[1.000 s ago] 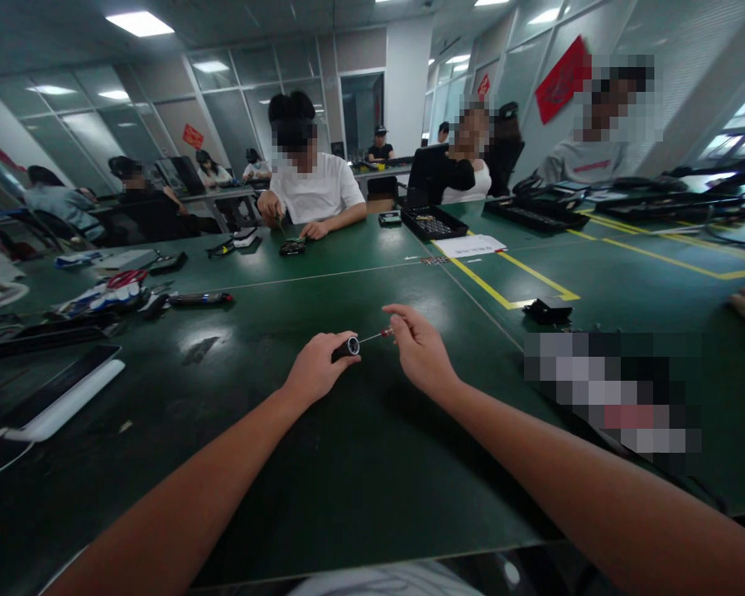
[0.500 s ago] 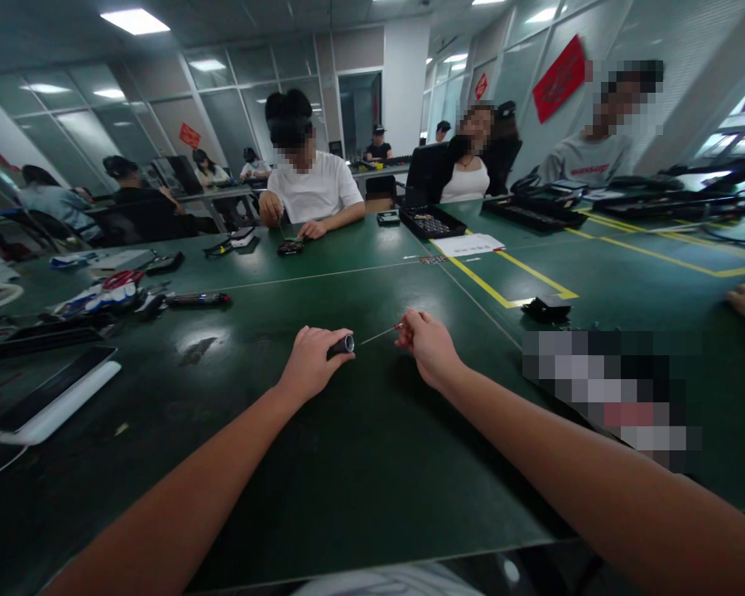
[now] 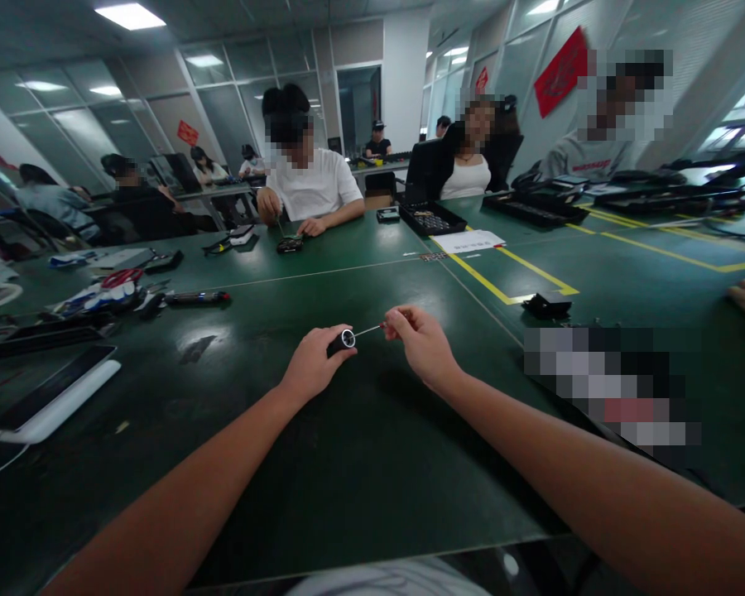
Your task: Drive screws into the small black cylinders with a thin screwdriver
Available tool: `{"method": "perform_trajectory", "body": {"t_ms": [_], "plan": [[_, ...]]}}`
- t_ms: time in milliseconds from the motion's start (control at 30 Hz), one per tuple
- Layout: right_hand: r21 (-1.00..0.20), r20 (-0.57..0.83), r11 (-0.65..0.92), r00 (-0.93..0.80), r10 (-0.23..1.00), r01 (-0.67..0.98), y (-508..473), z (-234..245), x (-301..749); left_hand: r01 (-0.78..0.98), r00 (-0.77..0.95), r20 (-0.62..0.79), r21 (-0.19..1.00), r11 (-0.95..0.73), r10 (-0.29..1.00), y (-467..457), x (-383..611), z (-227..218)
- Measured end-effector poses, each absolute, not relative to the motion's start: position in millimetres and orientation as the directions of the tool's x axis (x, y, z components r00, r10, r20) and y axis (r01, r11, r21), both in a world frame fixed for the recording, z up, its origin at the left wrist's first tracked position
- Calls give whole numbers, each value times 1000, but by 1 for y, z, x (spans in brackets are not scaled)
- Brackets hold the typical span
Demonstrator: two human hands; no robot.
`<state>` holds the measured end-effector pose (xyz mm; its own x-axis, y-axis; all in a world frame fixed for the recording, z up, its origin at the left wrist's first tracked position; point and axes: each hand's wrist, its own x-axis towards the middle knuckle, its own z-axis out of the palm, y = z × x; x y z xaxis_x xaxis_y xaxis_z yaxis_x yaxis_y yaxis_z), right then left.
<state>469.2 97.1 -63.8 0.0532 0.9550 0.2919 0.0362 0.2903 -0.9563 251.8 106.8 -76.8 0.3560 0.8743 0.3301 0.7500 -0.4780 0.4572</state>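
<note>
My left hand (image 3: 310,362) grips a short black cylinder (image 3: 336,343) between thumb and fingers. Its open end, ringed with a bright silver rim, faces right and towards me. In the closed fingers of my right hand (image 3: 427,346) is a thin screwdriver (image 3: 369,329) with a red part by the fingertips; most of its handle is hidden. The metal shaft points left, and its tip is at the rim of the cylinder. I cannot tell whether the tip is inside or only touching. Both hands are held above the green table (image 3: 372,463).
On the left lie a white-edged device (image 3: 68,393) with a cable, a dark pen-like tool (image 3: 197,298) and a pile of tools. A small black part (image 3: 546,305) and a blurred-out object (image 3: 608,385) are on the right. Opposite, a person in white (image 3: 314,186) handles a small device.
My right hand has moved left with the screwdriver, bringing its tip to the cylinder's rim. The cylinder has turned slightly, so its open end shows more.
</note>
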Motion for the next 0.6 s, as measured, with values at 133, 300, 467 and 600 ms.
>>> {"method": "perform_trajectory", "body": {"t_ms": [133,300,467,600], "plan": [[-931,341,324,83,936,170,89,-59,467,743,358,350,455,-491,866,106,253,-77],[-896,378,316,159,912,312,81,-52,464,731,376,356,453,-510,855,105,255,-79],[-858,438,389,80,896,336,77,-53,464,728,387,350,453,-515,853,106,252,-80],[-874,413,388,27,911,292,78,-59,465,740,364,364,446,-503,858,105,251,-78]]}}
